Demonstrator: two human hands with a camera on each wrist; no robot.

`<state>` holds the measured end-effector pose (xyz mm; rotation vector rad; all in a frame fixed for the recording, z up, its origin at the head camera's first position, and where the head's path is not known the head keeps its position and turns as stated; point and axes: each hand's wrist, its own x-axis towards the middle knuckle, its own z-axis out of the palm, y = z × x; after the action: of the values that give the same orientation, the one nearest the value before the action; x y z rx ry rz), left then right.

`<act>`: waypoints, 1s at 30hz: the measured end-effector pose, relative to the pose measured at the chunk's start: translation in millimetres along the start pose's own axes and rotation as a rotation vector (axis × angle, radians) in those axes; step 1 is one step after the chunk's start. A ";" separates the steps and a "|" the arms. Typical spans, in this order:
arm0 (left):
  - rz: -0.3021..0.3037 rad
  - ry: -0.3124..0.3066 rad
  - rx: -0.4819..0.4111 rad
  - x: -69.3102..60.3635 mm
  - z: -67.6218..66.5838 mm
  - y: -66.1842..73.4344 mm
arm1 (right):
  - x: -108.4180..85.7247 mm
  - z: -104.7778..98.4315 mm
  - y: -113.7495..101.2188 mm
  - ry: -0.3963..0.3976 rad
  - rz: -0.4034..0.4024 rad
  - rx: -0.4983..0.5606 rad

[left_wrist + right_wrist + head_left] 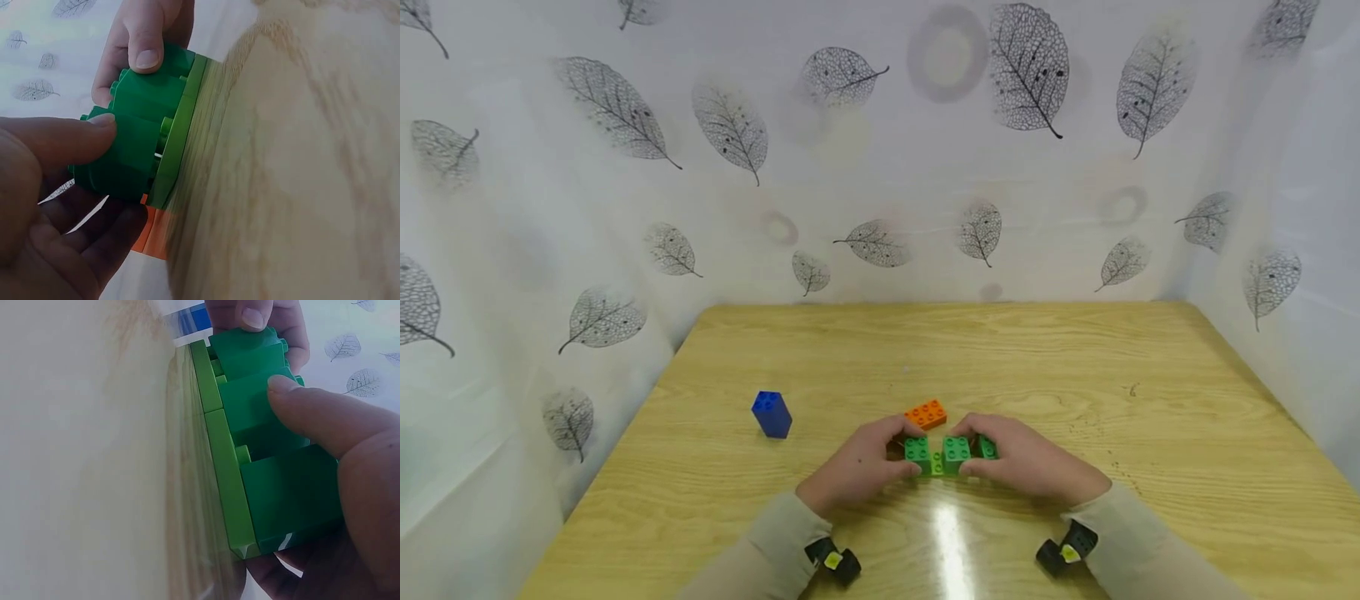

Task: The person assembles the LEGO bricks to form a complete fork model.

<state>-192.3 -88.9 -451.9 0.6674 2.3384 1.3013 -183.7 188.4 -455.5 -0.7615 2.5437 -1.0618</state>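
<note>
Several dark green blocks stand in a row on light green bricks (229,481) lying on the table. My left hand (862,463) pinches the left green block (917,452) between thumb and fingers; the left wrist view shows its thumb on the block's face (128,153). With thumb and fingers, my right hand (1026,458) grips the middle green block (956,454). The right green block (294,497) sits beneath that palm, partly hidden in the head view. Two light green bricks meet end to end under the blocks.
Just behind the green row an orange brick (927,414) lies on the wooden table (1037,358). A tall blue block (772,415) stands off to the left. A leaf-patterned cloth (895,167) hangs behind the table.
</note>
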 end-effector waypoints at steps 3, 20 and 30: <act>-0.008 0.003 0.008 0.2 2.6 0.5 | -0.7 0.2 0.3 0.001 0.001 -0.005; -0.032 0.035 0.143 1.9 5.9 8.1 | 0.7 -1.5 -3.1 -0.005 -0.007 -0.002; -0.054 0.056 0.256 -0.3 10.7 9.5 | 0.1 1.7 0.4 0.002 -0.002 -0.007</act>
<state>-184.2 -77.5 -449.0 0.6448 2.5767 1.0189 -183.2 187.6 -457.0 -0.7647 2.5505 -1.0551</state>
